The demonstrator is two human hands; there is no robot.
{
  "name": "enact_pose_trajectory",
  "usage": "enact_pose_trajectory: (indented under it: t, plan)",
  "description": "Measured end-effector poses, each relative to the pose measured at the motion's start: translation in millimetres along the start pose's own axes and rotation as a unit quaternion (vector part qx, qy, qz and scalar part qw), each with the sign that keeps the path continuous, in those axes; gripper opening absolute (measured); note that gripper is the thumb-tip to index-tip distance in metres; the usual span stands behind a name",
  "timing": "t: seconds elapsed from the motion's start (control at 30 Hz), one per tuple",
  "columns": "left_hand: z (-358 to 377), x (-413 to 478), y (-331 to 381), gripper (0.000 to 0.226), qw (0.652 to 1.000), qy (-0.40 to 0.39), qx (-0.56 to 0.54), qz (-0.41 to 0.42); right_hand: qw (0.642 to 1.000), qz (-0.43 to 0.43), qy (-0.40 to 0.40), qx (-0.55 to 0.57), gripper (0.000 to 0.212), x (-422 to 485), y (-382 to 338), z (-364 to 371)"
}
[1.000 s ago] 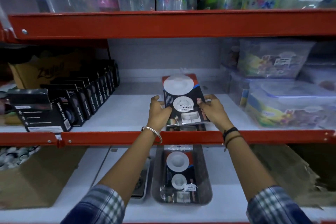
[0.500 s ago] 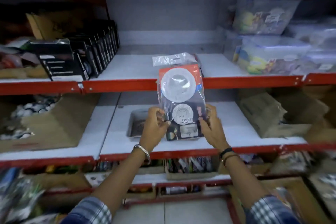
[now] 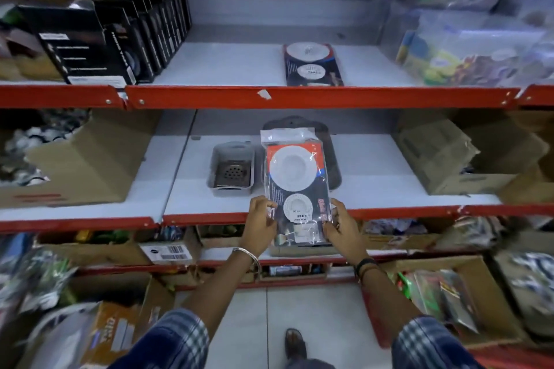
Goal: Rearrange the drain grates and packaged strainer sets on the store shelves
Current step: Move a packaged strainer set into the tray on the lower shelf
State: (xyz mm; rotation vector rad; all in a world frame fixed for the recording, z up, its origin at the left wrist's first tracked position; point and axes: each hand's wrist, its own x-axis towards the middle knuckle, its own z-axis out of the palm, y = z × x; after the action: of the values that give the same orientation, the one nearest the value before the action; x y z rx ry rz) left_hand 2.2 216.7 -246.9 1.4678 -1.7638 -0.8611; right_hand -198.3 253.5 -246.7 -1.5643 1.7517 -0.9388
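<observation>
While both hands grip it by the lower edges, the packaged strainer set (image 3: 296, 189) stands upright in front of the middle shelf (image 3: 389, 177). Left hand (image 3: 260, 220) pinches the left edge, right hand (image 3: 341, 226) clamps the right, fingers curled tight on the plastic wrap. Behind it sits a dark tray (image 3: 332, 159), and just to its left a grey tray holding a drain grate (image 3: 233, 174). Up top, a second strainer set (image 3: 311, 64) lies flat on the upper shelf (image 3: 227, 64) (alone in the middle).

Upper shelf (image 3: 299, 97): strainer pack (image 3: 312, 64), black boxes (image 3: 90, 48). Middle shelf (image 3: 389, 189): grey tray (image 3: 232, 169), apparently with grate.
</observation>
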Motion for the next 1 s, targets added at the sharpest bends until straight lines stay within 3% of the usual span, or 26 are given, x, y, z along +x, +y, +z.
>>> enact_pose_trajectory:
  t: [0.13,0.3,0.43,0.53,0.6,0.7,0.77,0.8,0.87,0.93,1.0]
  plan:
    - [11.0,40.2,8.7,0.047,0.996,-0.062,0.012,-0.059,1.0,0.026,0.006,0.01,0.048,37.9,0.5,-3.5]
    - [20.3,90.6,5.1,0.054,0.992,-0.111,0.051,-0.041,0.999,0.034,-0.017,-0.034,0.05,81.8,9.0,-7.7]
    - [24.5,116.7,-3.9,0.051,0.978,-0.136,0.158,-0.034,0.994,0.021,0.002,-0.11,0.047,106.6,14.4,-14.9]
    - [19.6,124.6,11.1,0.04,0.98,-0.062,0.185,0.021,0.986,-0.036,0.063,-0.15,0.042,118.2,-2.2,-30.1]
    - [7.7,125.1,37.5,0.036,0.979,0.003,0.161,0.126,0.979,-0.126,0.108,-0.115,0.035,125.4,-28.4,-46.8]
    - [-17.1,132.9,90.8,0.034,0.922,0.132,0.15,0.332,0.945,-0.261,0.186,-0.058,0.029,145.3,-81.9,-81.3]
    - [-34.6,151.6,128.5,0.033,0.884,0.212,0.152,0.387,0.917,-0.309,0.251,-0.04,0.024,167.0,-115.3,-101.7]
    - [-43.0,164.5,146.1,0.033,0.882,0.241,0.158,0.372,0.91,-0.308,0.274,-0.042,0.024,179.6,-129.0,-109.5]
    - [-58.2,192.8,174.0,0.038,0.917,0.243,0.191,0.252,0.928,-0.239,0.268,-0.1,0.031,205.6,-147.8,-120.2]
    - [-69.3,218.4,189.5,0.047,0.955,0.153,0.244,0.072,0.948,-0.104,0.191,-0.231,0.045,226.6,-156.6,-124.0]
    - [-75.5,234.4,199.8,0.052,0.964,0.049,0.254,-0.056,0.954,-0.01,0.113,-0.278,0.058,240.6,-165.6,-127.6]
